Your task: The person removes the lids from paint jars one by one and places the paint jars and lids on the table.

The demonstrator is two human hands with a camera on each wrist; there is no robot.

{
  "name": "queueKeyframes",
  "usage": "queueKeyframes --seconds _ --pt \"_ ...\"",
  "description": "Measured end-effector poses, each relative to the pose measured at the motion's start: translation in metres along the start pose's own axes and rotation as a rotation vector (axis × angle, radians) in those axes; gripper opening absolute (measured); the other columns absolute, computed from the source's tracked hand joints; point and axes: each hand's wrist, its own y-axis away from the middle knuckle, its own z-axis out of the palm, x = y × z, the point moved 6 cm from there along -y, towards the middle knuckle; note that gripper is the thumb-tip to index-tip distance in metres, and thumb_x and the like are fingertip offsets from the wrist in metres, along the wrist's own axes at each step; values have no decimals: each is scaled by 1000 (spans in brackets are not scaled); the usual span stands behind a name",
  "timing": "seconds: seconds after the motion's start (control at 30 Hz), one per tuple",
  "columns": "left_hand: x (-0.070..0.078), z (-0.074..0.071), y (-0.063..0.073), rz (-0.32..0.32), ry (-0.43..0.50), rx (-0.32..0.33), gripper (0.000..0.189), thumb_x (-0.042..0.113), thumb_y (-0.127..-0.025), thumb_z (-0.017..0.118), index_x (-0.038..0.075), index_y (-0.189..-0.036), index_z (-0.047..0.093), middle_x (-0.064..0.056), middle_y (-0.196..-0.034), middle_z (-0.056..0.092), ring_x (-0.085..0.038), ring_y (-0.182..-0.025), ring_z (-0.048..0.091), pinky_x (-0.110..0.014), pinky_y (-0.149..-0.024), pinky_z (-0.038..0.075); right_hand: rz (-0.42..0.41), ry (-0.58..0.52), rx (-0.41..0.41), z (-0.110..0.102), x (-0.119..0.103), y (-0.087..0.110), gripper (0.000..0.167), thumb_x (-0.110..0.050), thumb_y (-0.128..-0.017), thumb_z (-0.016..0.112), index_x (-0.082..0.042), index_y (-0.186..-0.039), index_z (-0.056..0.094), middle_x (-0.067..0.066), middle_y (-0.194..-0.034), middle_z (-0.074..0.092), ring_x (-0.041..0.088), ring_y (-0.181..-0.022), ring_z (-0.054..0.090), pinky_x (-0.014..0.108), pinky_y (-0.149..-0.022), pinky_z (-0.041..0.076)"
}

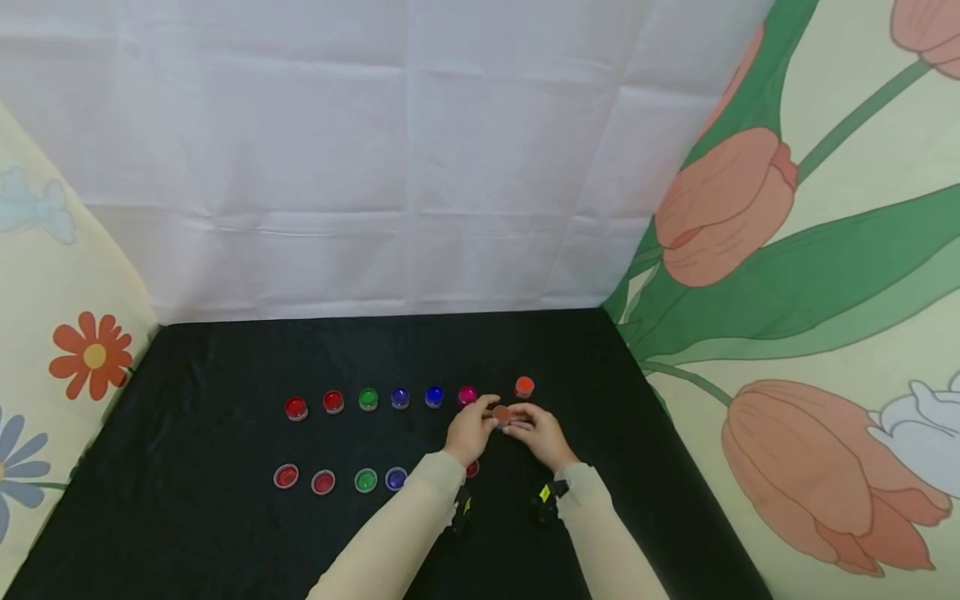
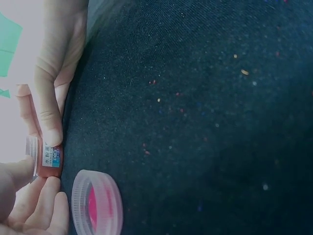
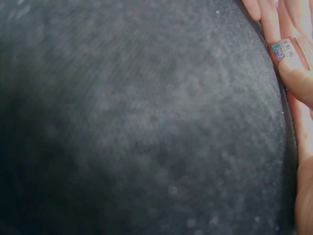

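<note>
Both hands meet over the right part of the table, around a small paint jar (image 1: 501, 414) with orange-brown paint, a ridged clear lid and a printed label. My left hand (image 1: 471, 429) has its thumb at the lid (image 2: 32, 152) and its fingers beside the jar. The right hand (image 1: 543, 435) grips the jar, its thumb (image 2: 51, 132) over the label. In the left wrist view, a clear lid with magenta inside (image 2: 113, 203) lies close by on the cloth. An orange jar (image 1: 524, 387) stands just beyond the hands, and a magenta jar (image 1: 467, 396) is beside the left fingers.
A back row of jars runs leftward, with red (image 1: 296, 408), green (image 1: 368, 399) and blue (image 1: 433, 397) among them. Nearer lie round lids, including red (image 1: 286, 476) and green (image 1: 366, 480); the left sleeve hides part of this row. Black cloth (image 1: 187, 533) covers the table.
</note>
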Motion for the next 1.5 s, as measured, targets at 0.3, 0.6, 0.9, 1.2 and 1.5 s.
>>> queueKeyframes --seconds 0.3,0.6,0.9,1.2,1.5 --pt "-2 0 -1 10 -43 -13 26 5 -101 60 6 -126 65 -15 -115 68 -30 -105 65 -49 -93 53 19 3 10 0 -3 1 29 12 -88 71 14 -116 63 25 -109 67 37 -104 68 28 -87 57" --pt "-4 1 -2 -6 -11 7 16 5 -100 62 6 -116 60 -14 -115 70 -29 -105 67 -46 -91 54 37 -21 26 2 41 -14 33 12 -88 71 11 -119 63 23 -111 67 34 -104 68 28 -87 57" --pt "-1 0 -2 37 -95 -21 34 9 -100 63 9 -134 63 -14 -111 67 -28 -97 66 -48 -88 54 7 3 23 1 42 -14 31 9 -87 73 8 -117 65 19 -108 68 29 -101 69 28 -86 58" --pt "-3 1 -2 20 -86 -34 27 11 -101 63 9 -128 63 -14 -113 66 -29 -102 66 -48 -91 53 -5 -9 20 2 41 -14 30 9 -87 73 9 -116 65 21 -109 68 29 -101 69 28 -86 57" --pt "-5 1 -4 23 -64 -33 17 7 -102 60 7 -119 60 -16 -117 67 -31 -108 65 -49 -95 52 -7 -18 17 2 42 -14 30 10 -88 72 10 -117 64 23 -110 67 26 -101 69 26 -87 57"
